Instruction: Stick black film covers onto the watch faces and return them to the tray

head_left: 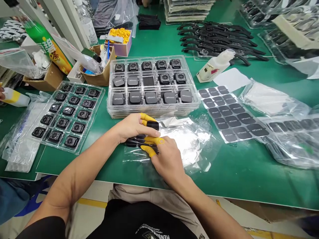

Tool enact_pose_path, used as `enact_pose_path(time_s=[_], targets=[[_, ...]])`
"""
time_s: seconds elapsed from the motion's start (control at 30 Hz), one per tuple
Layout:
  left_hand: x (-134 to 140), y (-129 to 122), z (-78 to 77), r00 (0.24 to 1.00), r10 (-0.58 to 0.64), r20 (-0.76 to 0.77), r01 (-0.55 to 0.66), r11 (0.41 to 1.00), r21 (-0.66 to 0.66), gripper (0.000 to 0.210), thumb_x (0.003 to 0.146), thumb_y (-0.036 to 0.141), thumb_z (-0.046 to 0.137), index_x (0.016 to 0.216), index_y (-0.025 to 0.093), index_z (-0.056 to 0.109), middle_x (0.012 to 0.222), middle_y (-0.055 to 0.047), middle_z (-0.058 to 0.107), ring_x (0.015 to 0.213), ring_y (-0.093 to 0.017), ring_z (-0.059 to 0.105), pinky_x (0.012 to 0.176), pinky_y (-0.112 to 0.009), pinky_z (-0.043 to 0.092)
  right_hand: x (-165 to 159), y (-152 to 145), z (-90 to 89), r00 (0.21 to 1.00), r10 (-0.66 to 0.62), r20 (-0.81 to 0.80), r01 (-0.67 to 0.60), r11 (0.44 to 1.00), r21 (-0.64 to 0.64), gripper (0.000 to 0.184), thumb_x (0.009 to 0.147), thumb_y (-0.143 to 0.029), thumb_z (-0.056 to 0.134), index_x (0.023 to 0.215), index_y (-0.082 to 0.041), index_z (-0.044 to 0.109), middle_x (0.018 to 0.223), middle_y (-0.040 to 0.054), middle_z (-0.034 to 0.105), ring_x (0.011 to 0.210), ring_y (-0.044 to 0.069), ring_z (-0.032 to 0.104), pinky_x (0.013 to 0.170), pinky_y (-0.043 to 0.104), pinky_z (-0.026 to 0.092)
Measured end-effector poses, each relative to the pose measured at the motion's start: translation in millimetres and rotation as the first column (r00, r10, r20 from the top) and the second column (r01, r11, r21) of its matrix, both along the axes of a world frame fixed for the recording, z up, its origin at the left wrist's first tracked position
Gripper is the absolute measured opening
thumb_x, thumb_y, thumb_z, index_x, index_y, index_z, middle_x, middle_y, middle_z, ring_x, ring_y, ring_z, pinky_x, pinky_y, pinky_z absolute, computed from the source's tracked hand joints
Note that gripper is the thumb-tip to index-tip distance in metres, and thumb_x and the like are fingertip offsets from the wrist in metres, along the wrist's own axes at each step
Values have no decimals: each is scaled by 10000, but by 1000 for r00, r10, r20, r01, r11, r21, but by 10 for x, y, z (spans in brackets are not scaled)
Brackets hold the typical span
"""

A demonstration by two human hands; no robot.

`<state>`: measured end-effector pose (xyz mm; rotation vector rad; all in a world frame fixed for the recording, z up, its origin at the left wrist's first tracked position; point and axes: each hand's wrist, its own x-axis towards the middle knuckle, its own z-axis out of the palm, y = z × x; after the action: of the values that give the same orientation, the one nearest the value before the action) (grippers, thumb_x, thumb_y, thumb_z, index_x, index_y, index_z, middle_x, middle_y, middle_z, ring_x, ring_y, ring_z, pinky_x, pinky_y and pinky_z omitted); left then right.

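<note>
Yellow finger cots cover fingertips on both of my hands. My left hand [133,127] is closed, with a glossy black piece [153,125], which looks like a watch body, at its fingers. Just below and to the right, my right hand [168,157] is closed on a dark shiny piece [133,142] whose kind is partly hidden by the fingers. Both hands are close together over a clear plastic sheet [196,142]. Right behind them stands a stack of clear trays [152,109] holding watch bodies, several topped with grey labelled squares [151,97].
Left lies another tray of watch bodies [67,111]. A sheet of dark square stickers [229,114] and a white bottle [215,65] are to the right. Black straps [216,39] lie behind. Small boxes and a green bottle [47,44] stand back left. A co-worker's hand [2,93] shows far left.
</note>
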<state>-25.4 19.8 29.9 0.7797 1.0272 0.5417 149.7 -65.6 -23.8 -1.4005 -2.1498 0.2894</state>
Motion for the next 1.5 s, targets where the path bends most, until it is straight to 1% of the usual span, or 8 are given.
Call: enact_pose_path(time_s=[0.17,0.37,0.57,0.8,0.93,1.07,1.27,1.5], targets=[[-42,44,-54,999,-21,43,20,999,25,437,585,117,978,941,118,724,810,-31,753,746,-139,719,740,-279,572,-13,2,-50,986,-106,-125,103,994,-33,69,950,-288,688,973,-224,677,850,61,743,789,276,654,672,399,497],[-72,59,-59,997,-73,31,72,997,27,412,615,156,970,944,133,722,866,-33,740,752,-136,689,719,-288,556,31,-22,2,957,67,-284,-25,988,149,90,986,-196,692,1036,-264,723,896,5,791,851,215,697,845,405,515],[-106,74,-81,992,-119,31,116,990,85,388,645,185,962,948,137,724,911,-30,735,834,-132,692,763,-265,534,11,-5,-48,949,-119,-293,101,992,-74,83,957,-326,748,1018,-271,758,898,22,794,841,244,692,767,409,531],[-90,66,-69,994,-103,-37,106,990,89,459,614,181,965,995,147,711,945,-60,778,853,-161,731,776,-292,574,203,-147,358,911,215,-353,-115,952,284,342,857,-29,720,1001,-332,789,1107,46,789,1023,271,657,857,471,555],[20,-20,-72,943,3,-331,99,951,292,532,582,245,970,1040,168,711,845,-34,787,778,-194,748,721,-318,578,483,101,685,660,-41,-750,-142,974,-178,195,883,-183,795,971,-357,794,865,0,740,803,199,659,730,384,572],[145,-110,-126,801,231,-553,217,748,627,413,667,326,916,1029,208,758,819,10,787,767,-187,750,755,-307,573,528,649,560,459,-424,-781,-197,808,-555,320,652,-397,997,887,-293,807,837,4,736,770,168,682,706,328,577],[174,-114,-217,810,234,-538,230,718,657,509,669,337,919,1144,229,773,853,24,808,772,-171,760,737,-272,583,388,780,325,431,-551,-715,-349,629,-695,441,518,-490,1037,788,-248,785,858,20,763,803,175,694,771,348,601],[214,-181,-206,791,267,-551,224,711,667,468,686,299,900,1136,245,782,846,34,802,750,-167,756,742,-276,602,387,702,318,402,-568,-718,-354,627,-694,411,544,-489,1023,777,-243,791,857,23,753,822,190,691,724,339,599]])
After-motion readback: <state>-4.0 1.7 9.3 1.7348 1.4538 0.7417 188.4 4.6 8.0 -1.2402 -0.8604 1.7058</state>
